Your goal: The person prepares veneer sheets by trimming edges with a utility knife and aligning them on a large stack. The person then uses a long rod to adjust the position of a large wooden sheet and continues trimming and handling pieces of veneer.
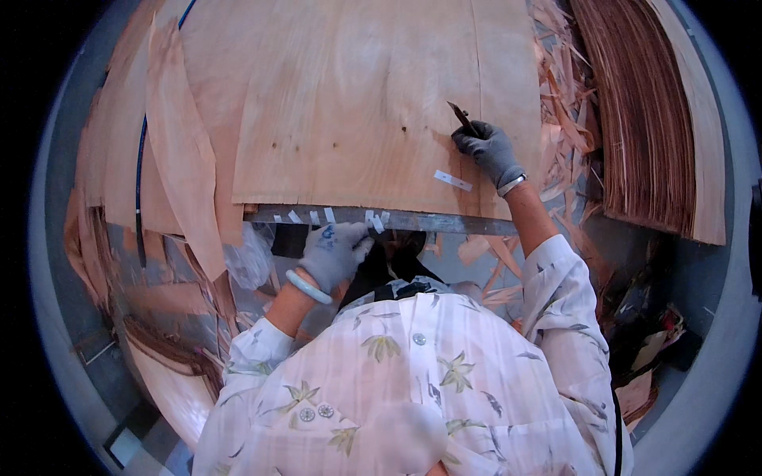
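A pale wood veneer sheet (357,95) lies flat in front of me, with small dark knots in its surface. My right hand (492,151), in a grey glove, is closed round a dark knife (462,118) above the sheet, its tip pointing away to the left. Just below that hand, a short white tape strip (452,181) lies on the veneer. Along the near metal edge (429,222) hang several more white tape pieces (329,215). My left hand (335,252), gloved too, pinches at a strip of white tape (376,223) on this edge.
On the left, a loose torn veneer piece (181,151) overlaps the sheet, beside a thin dark blue strap (141,166). A tall veneer stack (643,111) stands at the right. Veneer scraps (565,103) litter the gap between. Clear plastic film (248,258) hangs near my left hand.
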Available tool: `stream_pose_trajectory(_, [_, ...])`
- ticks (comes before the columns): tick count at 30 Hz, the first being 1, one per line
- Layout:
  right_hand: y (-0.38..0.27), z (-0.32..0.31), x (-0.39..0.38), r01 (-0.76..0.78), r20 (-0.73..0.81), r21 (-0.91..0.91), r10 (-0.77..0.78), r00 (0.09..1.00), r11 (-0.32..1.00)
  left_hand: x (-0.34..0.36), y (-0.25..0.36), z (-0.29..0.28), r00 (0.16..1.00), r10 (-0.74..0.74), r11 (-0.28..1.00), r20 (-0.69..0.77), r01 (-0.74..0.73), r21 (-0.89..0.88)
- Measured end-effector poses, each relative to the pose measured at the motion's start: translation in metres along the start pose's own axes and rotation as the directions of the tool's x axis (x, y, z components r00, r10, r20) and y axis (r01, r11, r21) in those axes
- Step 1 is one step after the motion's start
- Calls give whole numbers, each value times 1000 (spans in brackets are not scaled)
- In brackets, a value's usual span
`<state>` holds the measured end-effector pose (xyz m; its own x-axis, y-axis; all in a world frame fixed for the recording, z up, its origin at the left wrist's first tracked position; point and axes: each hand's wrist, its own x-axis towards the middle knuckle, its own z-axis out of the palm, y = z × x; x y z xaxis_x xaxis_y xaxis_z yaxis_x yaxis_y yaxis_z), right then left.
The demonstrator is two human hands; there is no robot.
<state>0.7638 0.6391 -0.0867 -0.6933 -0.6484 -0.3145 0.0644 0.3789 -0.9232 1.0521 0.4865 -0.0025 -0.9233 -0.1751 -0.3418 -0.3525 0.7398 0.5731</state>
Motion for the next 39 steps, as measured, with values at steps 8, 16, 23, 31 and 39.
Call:
stream_pose_trajectory(8, [0,7,4,71,-106,-246,-100,989,967,-2,-24,73,845,-445,-143,297,260,-955])
stream_pose_trajectory(16, [-13,13,-1,72,-149,-401,-143,978,913,11,-21,91,900,-432,203,50,151,-968])
stream_pose_trajectory(23, [-10,-8,-8,22,-136,-203,-51,989,979,11,-14,71,850,-422,-113,315,295,-949])
stream_pose_trajectory(31, [-37,-3,-101,-148,353,348,17,935,926,10,23,36,954,-28,404,299,285,-869])
stream_pose_trajectory(39, [-57,8,-133,-221,339,419,74,938,881,62,76,4,957,-143,120,251,268,-956])
